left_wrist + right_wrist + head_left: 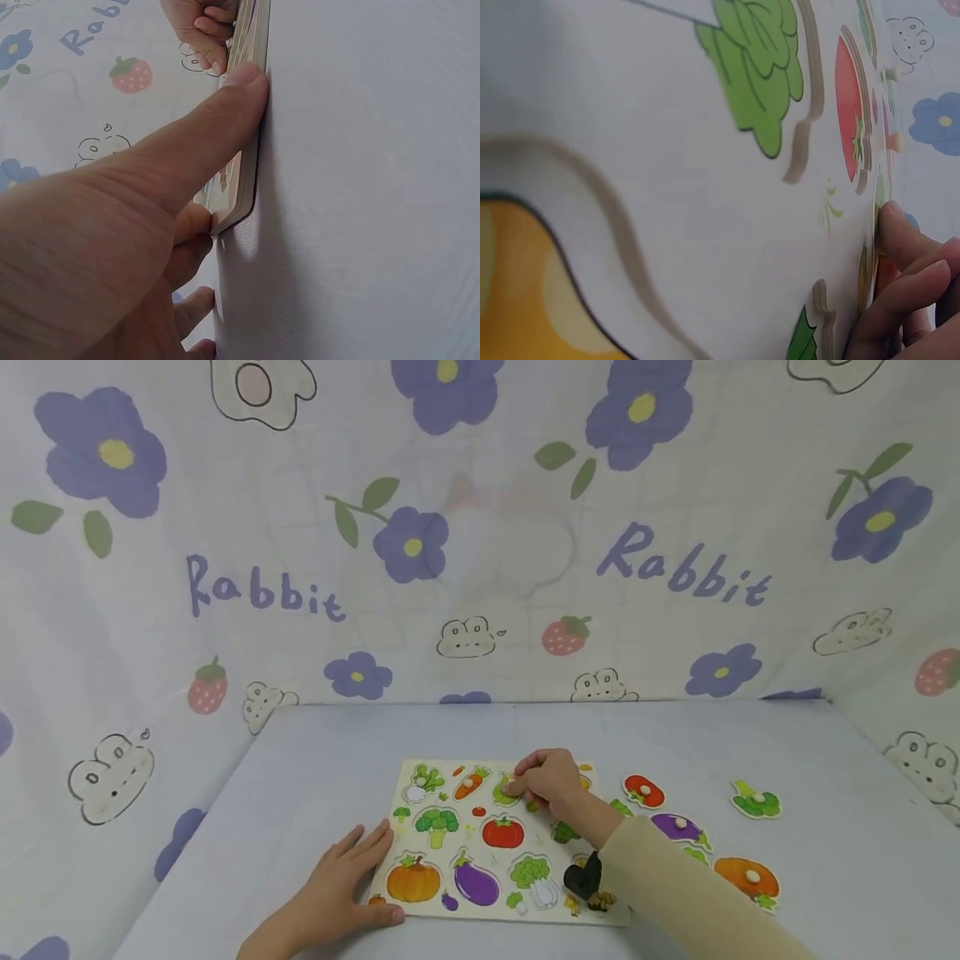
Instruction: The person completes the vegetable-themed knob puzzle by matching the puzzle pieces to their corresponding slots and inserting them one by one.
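A wooden vegetable puzzle board (pixel 438 907) lies on the table. My left hand (pixel 341 881) rests at its near left corner, fingers along the left side. In the left wrist view the thumb (pixel 206 131) presses on the board's edge. Reaching over the board from the right, my right hand (pixel 551 783) pinches a green vegetable puzzle piece (pixel 504 792) at the top row; its fingertips hide part of it. The right wrist view has these fingers (pixel 900 236) low at the board's far side. Printed recesses show a tomato (pixel 502 832), an eggplant (pixel 476 882) and a pumpkin (pixel 413 883).
Loose knobbed pieces lie right of the board: a tomato (pixel 637 789), an eggplant (pixel 671 827), a pumpkin (pixel 735 872) and a green piece (pixel 750 807). The right sleeve (pixel 675 877) partly covers others. A black object (pixel 581 882) sits beside the sleeve. Patterned cloth (pixel 510 593) hangs behind.
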{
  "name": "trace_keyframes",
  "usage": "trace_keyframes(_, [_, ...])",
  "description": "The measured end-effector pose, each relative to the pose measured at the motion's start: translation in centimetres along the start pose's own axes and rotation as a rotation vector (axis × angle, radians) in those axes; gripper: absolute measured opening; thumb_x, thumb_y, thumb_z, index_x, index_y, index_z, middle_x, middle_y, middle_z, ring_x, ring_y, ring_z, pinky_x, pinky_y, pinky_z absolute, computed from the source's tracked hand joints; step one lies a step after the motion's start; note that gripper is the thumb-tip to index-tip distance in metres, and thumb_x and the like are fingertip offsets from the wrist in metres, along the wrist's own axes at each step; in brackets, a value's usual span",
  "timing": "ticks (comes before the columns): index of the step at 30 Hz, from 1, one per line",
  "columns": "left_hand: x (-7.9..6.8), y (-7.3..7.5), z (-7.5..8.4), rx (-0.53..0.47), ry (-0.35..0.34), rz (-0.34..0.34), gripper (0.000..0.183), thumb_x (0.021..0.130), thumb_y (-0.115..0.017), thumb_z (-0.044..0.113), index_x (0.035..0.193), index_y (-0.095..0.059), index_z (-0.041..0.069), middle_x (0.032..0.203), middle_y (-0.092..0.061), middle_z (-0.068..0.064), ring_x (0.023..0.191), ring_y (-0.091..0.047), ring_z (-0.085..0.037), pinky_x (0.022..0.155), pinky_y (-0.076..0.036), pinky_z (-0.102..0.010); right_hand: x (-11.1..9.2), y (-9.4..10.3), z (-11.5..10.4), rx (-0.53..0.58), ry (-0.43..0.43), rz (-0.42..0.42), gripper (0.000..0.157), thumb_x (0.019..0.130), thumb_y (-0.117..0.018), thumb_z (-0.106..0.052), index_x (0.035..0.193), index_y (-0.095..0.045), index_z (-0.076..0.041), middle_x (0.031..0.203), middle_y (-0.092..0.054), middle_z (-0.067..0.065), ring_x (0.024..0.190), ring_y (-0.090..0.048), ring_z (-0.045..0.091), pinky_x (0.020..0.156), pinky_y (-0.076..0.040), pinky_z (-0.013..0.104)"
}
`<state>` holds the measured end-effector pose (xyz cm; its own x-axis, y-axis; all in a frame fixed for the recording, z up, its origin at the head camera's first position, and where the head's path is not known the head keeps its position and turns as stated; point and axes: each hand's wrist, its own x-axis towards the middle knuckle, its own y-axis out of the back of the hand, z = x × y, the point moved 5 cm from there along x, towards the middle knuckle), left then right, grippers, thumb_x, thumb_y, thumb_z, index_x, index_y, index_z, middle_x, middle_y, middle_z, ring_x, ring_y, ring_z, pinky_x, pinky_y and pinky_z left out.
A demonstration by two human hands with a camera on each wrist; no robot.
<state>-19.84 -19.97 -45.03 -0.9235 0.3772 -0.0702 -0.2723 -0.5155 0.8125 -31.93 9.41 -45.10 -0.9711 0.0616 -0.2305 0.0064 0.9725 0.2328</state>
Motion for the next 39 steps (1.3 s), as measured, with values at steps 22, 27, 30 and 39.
trace_keyframes(22, [0.0, 0.1, -0.5, -0.002, 0.001, -0.004, 0.102, 0.072, -0.080, 0.057, 0.151, -0.039, 0.007, 0.160, -0.026, -0.005, 0.144, -0.011, -0.045, 0.111, -0.008, -0.067, -1.3, 0.0, -0.9, -0.254, 0.202, -0.069, 0.023, 0.078, -0.081, -0.003, 0.096, -0.068, -0.003, 0.090, -0.067, 0.007, 0.057, -0.056, 0.016, 0.050, -0.048, 0.026])
trace_keyframes(27, [0.1, 0.0, -0.4, 0.001, 0.011, -0.014, 0.102, 0.072, -0.080, 0.057, 0.152, -0.039, 0.008, 0.160, -0.026, -0.003, 0.145, -0.010, -0.043, 0.111, -0.008, -0.067, -4.3, 1.3, -1.3, -0.344, 0.280, -0.128, 0.026, 0.083, -0.079, -0.011, 0.107, -0.069, -0.008, 0.112, -0.068, 0.006, 0.065, -0.061, 0.018, 0.055, -0.053, 0.031])
trace_keyframes(30, [0.2, 0.0, -0.4, 0.004, 0.016, -0.019, 0.102, 0.072, -0.081, 0.057, 0.152, -0.039, 0.009, 0.160, -0.026, -0.003, 0.145, -0.010, -0.043, 0.111, -0.007, -0.067, -6.0, 2.5, -1.7, -0.358, 0.322, -0.138, 0.021, 0.084, -0.079, -0.013, 0.103, -0.071, -0.010, 0.106, -0.068, 0.003, 0.069, -0.061, 0.018, 0.057, -0.054, 0.032])
trace_keyframes(39, [0.2, 0.1, -0.4, 0.016, 0.008, -0.016, 0.103, 0.072, -0.080, 0.058, 0.152, -0.038, 0.008, 0.160, -0.027, -0.004, 0.145, -0.011, -0.044, 0.111, -0.006, -0.067, -8.2, 7.9, -3.3, -0.326, 0.360, -0.153, 0.012, 0.088, -0.075, -0.017, 0.098, -0.073, -0.010, 0.095, -0.069, 0.003, 0.075, -0.063, 0.029, 0.061, -0.055, 0.039])
